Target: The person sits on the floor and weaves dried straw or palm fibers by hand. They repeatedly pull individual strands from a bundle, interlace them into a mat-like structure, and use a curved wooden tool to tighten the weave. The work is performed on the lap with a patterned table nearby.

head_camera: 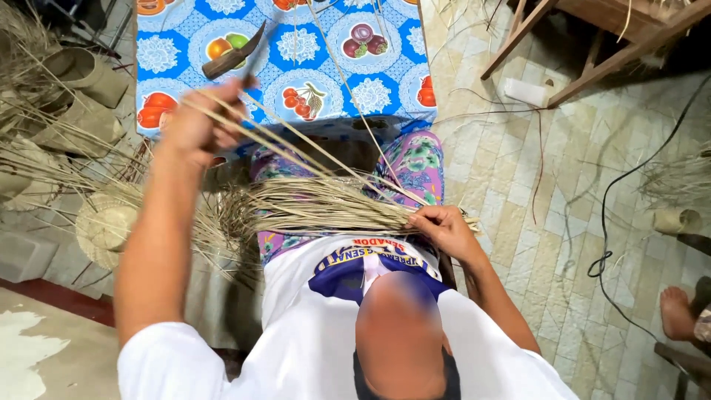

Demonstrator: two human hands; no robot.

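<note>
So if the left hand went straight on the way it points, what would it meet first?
Likely the wooden-handled knife on the blue fruit-print tablecloth, just past the left hand gripping straw strands. Depth is unclear; the hand may pass above it.

Illumination is even and moderately bright, without hard glare. The tiled floor (518,192) reads pale and clearly lit. The upper corners fall into deep shadow, notably beneath the wooden frame (592,44). A soft shadow lies under the blue tablecloth (326,74) edge. The raised left hand (196,122) shows slight motion blur. A blurred patch covers the lower centre. Wide-angle distortion bends lines near the frame edges. Colours appear saturated.
</note>
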